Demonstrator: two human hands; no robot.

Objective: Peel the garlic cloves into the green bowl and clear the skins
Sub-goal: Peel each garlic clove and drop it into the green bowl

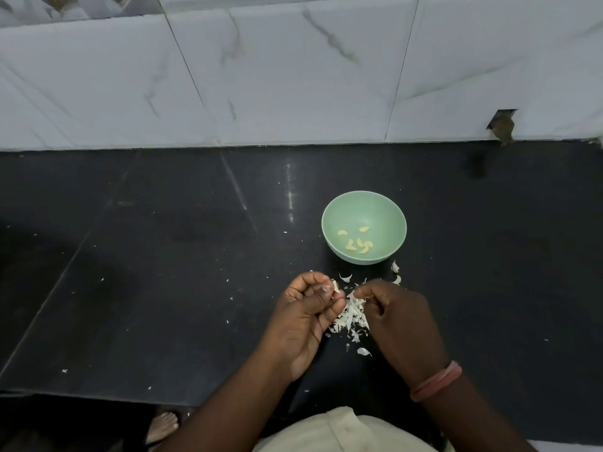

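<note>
Garlic clove (336, 286) pinched in left hand (306, 318) fingers (326, 288) near green bowl (332, 210).

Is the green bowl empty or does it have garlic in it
Not empty. The green bowl stands upright on the counter with about six peeled cloves at its bottom, mostly unfilled.

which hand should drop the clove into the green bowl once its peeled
Probably the left hand: it already pinches the garlic clove. The right hand pulls at skin over the skin pile, though it sits nearer the green bowl.
</note>
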